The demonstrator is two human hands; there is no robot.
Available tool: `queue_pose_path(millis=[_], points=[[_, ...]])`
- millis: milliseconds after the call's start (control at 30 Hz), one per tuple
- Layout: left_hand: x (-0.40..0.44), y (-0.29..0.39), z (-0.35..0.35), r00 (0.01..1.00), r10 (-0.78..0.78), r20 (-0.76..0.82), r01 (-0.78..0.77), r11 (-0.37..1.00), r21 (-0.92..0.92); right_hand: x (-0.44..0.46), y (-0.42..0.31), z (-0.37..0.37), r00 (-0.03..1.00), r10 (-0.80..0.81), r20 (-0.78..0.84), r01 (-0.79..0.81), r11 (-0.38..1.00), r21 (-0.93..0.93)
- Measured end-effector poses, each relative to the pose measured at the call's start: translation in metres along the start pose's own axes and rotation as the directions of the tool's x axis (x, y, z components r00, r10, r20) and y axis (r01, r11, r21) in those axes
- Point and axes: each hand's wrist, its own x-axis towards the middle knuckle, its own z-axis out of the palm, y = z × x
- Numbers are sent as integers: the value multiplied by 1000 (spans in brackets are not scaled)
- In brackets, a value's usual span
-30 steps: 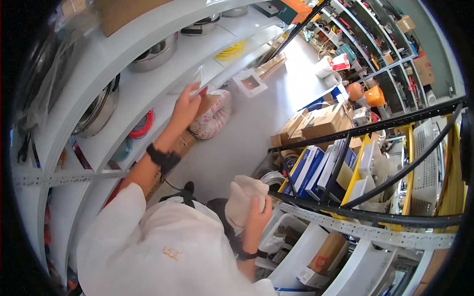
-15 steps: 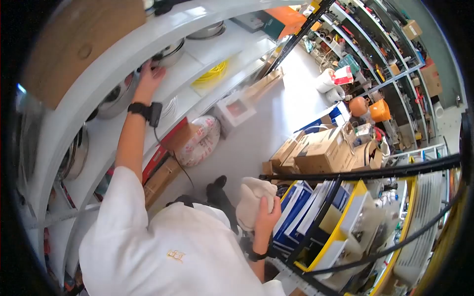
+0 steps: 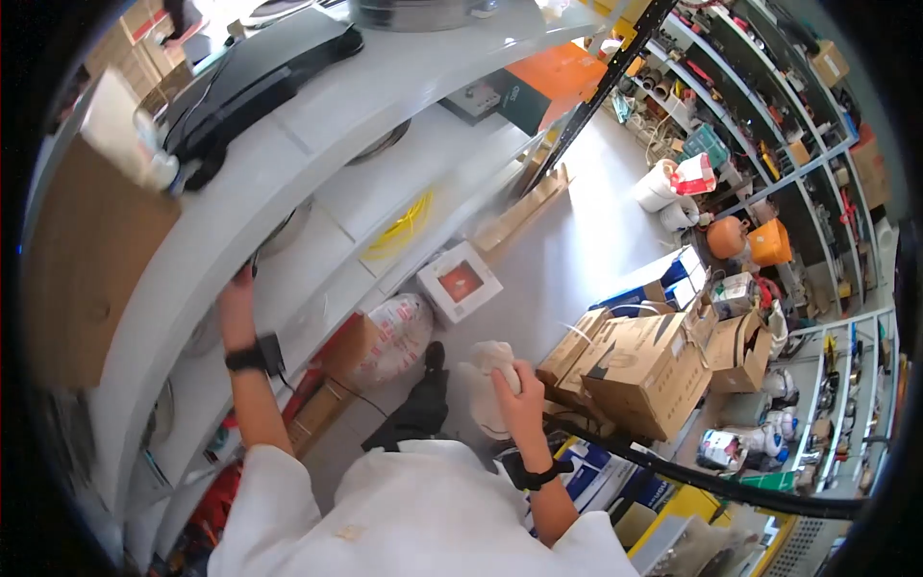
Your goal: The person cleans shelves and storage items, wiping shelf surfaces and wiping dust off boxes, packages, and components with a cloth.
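My left hand [image 3: 236,293] reaches into the left shelving, just under the edge of the upper white shelf [image 3: 279,159]. Its fingers are mostly hidden there, and what they touch does not show. Close by, a round metal pot [image 3: 286,231] is partly covered by the shelf edge. Held out over the floor in front of my body, my right hand [image 3: 522,399] is closed around a bunched beige cloth [image 3: 488,389]. The cloth hangs down on the left side of my fingers.
A black device [image 3: 255,96] lies on the top shelf, and a yellow cable coil [image 3: 399,229] sits lower. On the floor are a white box [image 3: 460,284], a wrapped bundle [image 3: 396,337] and cardboard boxes [image 3: 644,375]. A black rail [image 3: 711,473] crosses at right.
My view has shifted, showing more of the top shelf. My left hand has gone further under the shelf edge, its fingers now hidden. My right hand still holds the cloth.
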Motion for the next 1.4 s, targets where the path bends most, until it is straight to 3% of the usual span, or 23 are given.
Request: queue_pose_path(millis=[33,67,100,167,233,300,367,433,500,567,667,800,867,967,1033,1167,1300,1400], points=[[-10,17,6,900,-403,-163,161,657,-737,13,1,5,999,10,43,-8,999,-31],[-45,69,65,818,-479,-319,139,702,-698,26,3,7,996,13,84,-8,998,-69],[-71,86,92,830,-461,-313,166,741,-651,42,4,4,991,12,135,3,994,-113],[-105,70,124,944,-311,-109,253,896,-365,65,-2,-2,982,-30,186,59,987,-149],[-126,89,212,908,-401,-121,343,877,-337,89,-10,-8,978,-45,205,80,983,-165],[-114,139,308,895,-445,23,445,891,-89,110,-12,-13,985,-40,166,60,992,-113],[-81,148,379,939,-276,203,280,960,10,135,-12,-18,988,-62,140,76,992,-100],[-45,136,438,966,-10,259,-21,993,116,149,-6,-23,990,-80,119,96,986,-137],[-8,126,498,958,-14,287,-54,972,229,171,-9,-30,993,-71,94,78,994,-77],[32,105,550,955,100,278,-201,910,363,190,-3,-34,995,-48,89,51,998,-40],[84,40,612,993,-48,106,0,910,414,224,21,-48,991,-41,125,45,999,-29],[134,-35,654,908,-379,-178,410,889,203,300,43,-81,977,-141,161,153,986,-62],[141,-42,662,822,-498,-278,566,772,290,340,49,-99,972,-166,166,181,981,-76],[142,-49,663,930,-308,-202,363,861,356,400,46,-119,962,-175,208,188,981,-44],[135,-43,663,932,-293,-212,353,865,357,430,40,-128,940,-184,286,202,979,-34],[132,-58,655,940,-273,-203,321,910,262,466,52,-125,844,-354,403,401,916,-34],[133,-50,642,903,-381,-199,423,867,264,487,39,-128,786,-409,463,452,892,22],[124,12,621,843,-508,-179,539,791,292,503,39,-132,780,-415,468,466,885,9]])
